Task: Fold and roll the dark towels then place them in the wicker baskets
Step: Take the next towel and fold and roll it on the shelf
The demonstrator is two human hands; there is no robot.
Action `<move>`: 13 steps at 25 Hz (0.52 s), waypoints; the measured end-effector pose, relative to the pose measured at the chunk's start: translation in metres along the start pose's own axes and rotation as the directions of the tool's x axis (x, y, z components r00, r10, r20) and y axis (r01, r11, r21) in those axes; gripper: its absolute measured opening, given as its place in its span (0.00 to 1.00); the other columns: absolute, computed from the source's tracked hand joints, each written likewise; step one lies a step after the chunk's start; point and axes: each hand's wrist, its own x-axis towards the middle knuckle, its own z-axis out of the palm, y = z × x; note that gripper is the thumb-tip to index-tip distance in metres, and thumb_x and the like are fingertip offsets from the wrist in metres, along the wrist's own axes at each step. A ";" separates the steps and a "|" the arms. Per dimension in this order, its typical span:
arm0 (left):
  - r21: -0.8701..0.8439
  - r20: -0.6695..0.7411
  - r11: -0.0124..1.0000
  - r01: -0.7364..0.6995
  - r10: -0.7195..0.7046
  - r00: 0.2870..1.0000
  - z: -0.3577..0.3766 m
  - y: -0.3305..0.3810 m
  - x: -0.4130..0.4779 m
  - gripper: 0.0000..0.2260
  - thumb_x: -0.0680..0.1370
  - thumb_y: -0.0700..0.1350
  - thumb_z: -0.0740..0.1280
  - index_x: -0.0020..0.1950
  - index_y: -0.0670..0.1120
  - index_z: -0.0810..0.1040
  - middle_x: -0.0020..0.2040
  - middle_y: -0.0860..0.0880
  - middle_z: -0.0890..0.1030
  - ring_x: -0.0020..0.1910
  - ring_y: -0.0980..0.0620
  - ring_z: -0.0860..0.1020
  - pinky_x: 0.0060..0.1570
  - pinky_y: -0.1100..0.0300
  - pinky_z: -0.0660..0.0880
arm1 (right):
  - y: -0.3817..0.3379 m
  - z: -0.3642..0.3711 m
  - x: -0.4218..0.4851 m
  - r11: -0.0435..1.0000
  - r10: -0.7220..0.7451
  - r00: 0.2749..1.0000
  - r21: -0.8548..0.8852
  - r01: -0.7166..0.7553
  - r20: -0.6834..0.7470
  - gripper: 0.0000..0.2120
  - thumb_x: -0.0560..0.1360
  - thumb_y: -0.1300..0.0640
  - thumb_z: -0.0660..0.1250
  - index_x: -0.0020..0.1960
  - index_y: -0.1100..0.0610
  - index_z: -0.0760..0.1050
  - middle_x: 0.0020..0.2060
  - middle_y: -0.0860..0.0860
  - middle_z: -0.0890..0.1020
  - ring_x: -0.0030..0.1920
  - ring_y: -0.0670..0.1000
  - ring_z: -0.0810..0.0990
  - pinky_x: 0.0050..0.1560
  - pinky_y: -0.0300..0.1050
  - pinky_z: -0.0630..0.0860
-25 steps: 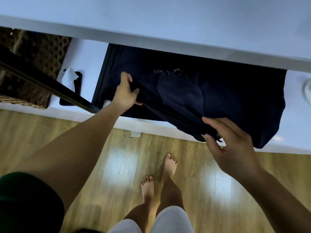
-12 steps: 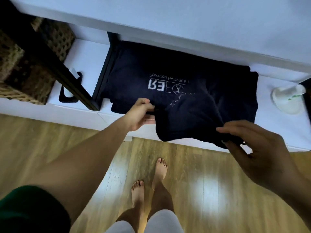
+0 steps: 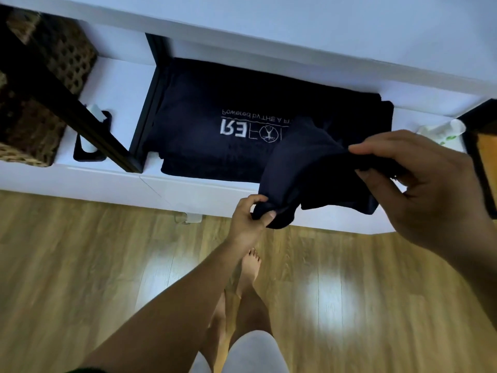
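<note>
White shelf [image 3: 123, 87]; dark towel [image 3: 309, 168] higher (two-handed)

Towel [image 3: 215, 146]: centre frame, flat on the tabletop [image 3: 123, 87].
Basket [image 3: 67, 57]: upper left, on the tabletop.
Cup [image 3: 441, 130]: right of Towel.

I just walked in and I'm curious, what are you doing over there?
A barefoot person is handling a dark towel at a white shelf. The left hand pinches its lower corner and the right hand pinches its upper edge. A lettered towel lies flat beneath; a wicker basket sits further left.
</note>
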 end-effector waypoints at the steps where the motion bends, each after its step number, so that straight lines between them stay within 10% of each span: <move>1: -0.060 -0.012 0.998 0.019 -0.020 1.000 -0.001 -0.002 -0.001 0.15 0.69 0.53 0.76 0.55 0.60 0.80 0.63 0.51 0.77 0.59 0.46 0.80 0.57 0.49 0.80 | 0.002 0.000 -0.001 1.000 0.004 1.000 0.001 -0.004 -0.006 0.10 0.77 0.62 0.67 0.57 0.61 0.82 0.49 0.47 0.79 0.47 0.41 0.75 0.48 0.28 0.73; 3: -0.105 0.046 0.994 0.024 -0.019 0.999 -0.008 -0.003 -0.005 0.16 0.72 0.47 0.77 0.58 0.56 0.80 0.64 0.48 0.77 0.53 0.46 0.82 0.49 0.56 0.81 | 0.007 -0.003 -0.002 1.000 0.028 0.999 0.011 -0.028 -0.016 0.10 0.77 0.61 0.67 0.57 0.61 0.82 0.49 0.47 0.79 0.46 0.40 0.76 0.49 0.28 0.73; 8: 0.395 -0.133 0.903 -0.170 0.239 0.962 -0.014 -0.002 -0.007 0.11 0.74 0.34 0.73 0.55 0.42 0.82 0.54 0.47 0.74 0.49 0.50 0.79 0.53 0.66 0.77 | 0.012 -0.006 0.000 0.995 0.079 0.997 0.061 -0.078 -0.021 0.10 0.78 0.60 0.66 0.57 0.59 0.81 0.49 0.46 0.79 0.50 0.35 0.76 0.49 0.28 0.73; 13: 0.244 -0.439 0.967 -0.074 0.178 0.881 -0.050 0.012 0.005 0.06 0.79 0.36 0.66 0.48 0.45 0.80 0.44 0.49 0.82 0.40 0.49 0.82 0.44 0.49 0.81 | 0.024 -0.004 -0.011 0.987 0.150 0.988 0.053 -0.151 0.031 0.11 0.77 0.59 0.66 0.58 0.59 0.81 0.50 0.45 0.79 0.49 0.32 0.76 0.48 0.26 0.72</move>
